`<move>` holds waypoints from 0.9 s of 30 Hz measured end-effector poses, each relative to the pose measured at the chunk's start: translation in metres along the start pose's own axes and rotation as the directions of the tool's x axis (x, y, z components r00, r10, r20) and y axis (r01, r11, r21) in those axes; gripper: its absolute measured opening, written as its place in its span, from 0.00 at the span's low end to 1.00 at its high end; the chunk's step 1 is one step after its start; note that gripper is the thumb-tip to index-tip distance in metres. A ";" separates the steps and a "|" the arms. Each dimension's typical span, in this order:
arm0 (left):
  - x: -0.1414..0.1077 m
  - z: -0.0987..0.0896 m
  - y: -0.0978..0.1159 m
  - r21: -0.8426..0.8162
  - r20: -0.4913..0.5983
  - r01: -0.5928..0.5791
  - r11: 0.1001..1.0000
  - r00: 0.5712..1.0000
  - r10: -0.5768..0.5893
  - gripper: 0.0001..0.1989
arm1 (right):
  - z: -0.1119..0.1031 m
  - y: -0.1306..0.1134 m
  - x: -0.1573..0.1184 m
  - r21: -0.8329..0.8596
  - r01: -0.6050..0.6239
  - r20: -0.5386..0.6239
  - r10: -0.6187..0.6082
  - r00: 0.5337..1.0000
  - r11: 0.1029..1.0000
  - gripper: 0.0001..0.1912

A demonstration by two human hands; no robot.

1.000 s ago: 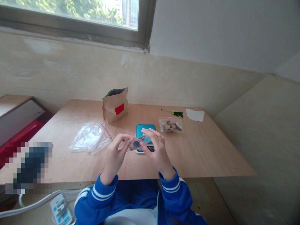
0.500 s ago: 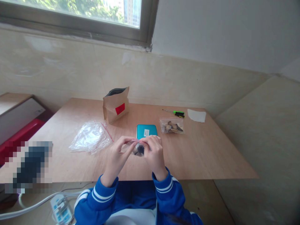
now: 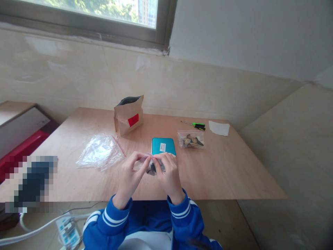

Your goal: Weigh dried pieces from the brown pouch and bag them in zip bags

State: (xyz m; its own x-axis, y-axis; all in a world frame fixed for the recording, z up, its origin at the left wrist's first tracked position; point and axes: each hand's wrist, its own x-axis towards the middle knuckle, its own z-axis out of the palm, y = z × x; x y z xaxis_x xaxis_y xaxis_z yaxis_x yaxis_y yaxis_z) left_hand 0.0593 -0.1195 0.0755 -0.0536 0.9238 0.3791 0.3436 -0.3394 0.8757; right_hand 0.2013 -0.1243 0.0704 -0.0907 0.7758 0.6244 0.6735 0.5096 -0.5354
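Small clear bag with dark pieces inside: between the two hands, over the table, midway along its near edge. Whether its underside touches the tabletop: cannot tell.

Grip: left hand and right hand each pinch the bag's upper edge, thumb closed against fingers, no gap seen at the pinch. Thumb tips almost meet; neither hand is clearly nearer the bag.

Orientation: pinched edge appears to run left–right, roughly parallel to the table's near edge. The filled part lies below the pinch, on the wearer's side; its left end shows through the opening between left thumb and forefinger. Exact long axis partly hidden by fingers.

Surroundings: flat teal plate just beyond the hands, its near side covered by them. Second filled bag right of the plate, apart from the right hand. Loose clear bags toward the table's left edge.
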 end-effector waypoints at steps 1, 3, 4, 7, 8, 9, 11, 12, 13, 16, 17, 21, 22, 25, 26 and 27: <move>-0.001 0.000 0.001 0.007 -0.002 -0.006 1.000 1.000 0.006 0.08 | 0.002 0.001 -0.001 -0.009 0.005 -0.008 -0.005 1.000 1.000 0.10; -0.002 0.002 0.002 0.030 -0.008 -0.021 0.999 1.000 0.022 0.06 | 0.005 0.001 -0.002 -0.030 0.013 -0.033 -0.014 0.999 0.999 0.10; -0.003 0.004 0.002 0.045 -0.015 -0.035 0.998 0.999 0.036 0.06 | 0.007 0.001 -0.002 -0.044 0.012 -0.052 -0.015 0.999 0.999 0.11; -0.006 0.009 0.002 0.075 -0.047 -0.081 0.994 0.995 0.085 0.03 | 0.013 0.001 -0.004 -0.074 -0.010 -0.105 0.002 0.994 0.997 0.13; -0.006 0.011 0.002 0.075 -0.059 -0.092 0.993 0.994 0.097 0.02 | 0.014 0.000 -0.004 -0.072 -0.018 -0.113 0.010 0.994 0.997 0.14; -0.007 0.012 0.001 0.070 -0.066 -0.098 0.993 0.993 0.102 0.02 | 0.014 0.000 -0.005 -0.066 -0.026 -0.115 0.018 0.993 0.997 0.14; -0.009 0.012 0.000 0.057 -0.069 -0.083 0.995 0.994 0.087 0.03 | 0.013 0.000 -0.005 -0.041 -0.036 -0.097 0.031 0.995 0.999 0.13; -0.009 0.011 -0.001 0.051 -0.063 -0.064 0.997 0.996 0.067 0.03 | 0.012 0.000 -0.005 -0.027 -0.040 -0.082 0.038 0.996 0.999 0.12; -0.009 0.010 -0.002 0.044 -0.054 -0.037 0.998 0.998 0.039 0.04 | 0.010 -0.001 -0.005 -0.012 -0.046 -0.065 0.045 0.997 0.999 0.11; -0.009 0.007 -0.005 -0.006 -0.013 0.049 0.999 0.999 -0.050 0.07 | 0.003 -0.002 -0.005 0.041 -0.064 -0.005 0.064 0.998 0.997 0.08; -0.008 0.006 -0.007 -0.036 -0.003 0.067 0.997 0.998 -0.067 0.07 | 0.002 -0.003 -0.005 0.061 -0.073 0.007 0.072 0.997 0.995 0.07; -0.007 0.004 -0.013 -0.175 -0.036 0.082 0.981 0.995 -0.089 0.10 | -0.002 -0.004 -0.006 0.118 -0.109 -0.013 0.111 0.994 0.987 0.07; -0.007 0.004 -0.014 -0.202 -0.039 0.084 0.976 0.995 -0.094 0.09 | -0.003 -0.004 -0.006 0.119 -0.105 -0.022 0.108 0.994 0.987 0.06; -0.007 0.003 -0.014 -0.235 -0.005 0.100 0.967 0.995 -0.104 0.08 | -0.005 -0.005 -0.004 0.115 -0.060 -0.033 0.064 0.997 0.992 0.03; -0.007 0.003 -0.013 -0.237 0.004 0.100 0.967 0.995 -0.102 0.08 | -0.005 -0.005 -0.003 0.116 -0.047 -0.037 0.051 0.998 0.992 0.03; -0.007 0.002 -0.012 -0.234 0.009 0.096 0.968 0.995 -0.096 0.08 | -0.006 -0.006 -0.003 0.119 -0.035 -0.041 0.041 0.998 0.992 0.03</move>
State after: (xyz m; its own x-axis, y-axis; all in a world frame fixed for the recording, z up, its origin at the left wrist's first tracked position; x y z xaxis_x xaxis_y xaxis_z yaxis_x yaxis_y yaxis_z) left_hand 0.0578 -0.1217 0.0614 -0.0779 0.9538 0.2902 0.1080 -0.2813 0.9535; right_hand 0.2023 -0.1315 0.0753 -0.0329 0.7798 0.6251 0.5842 0.5225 -0.6211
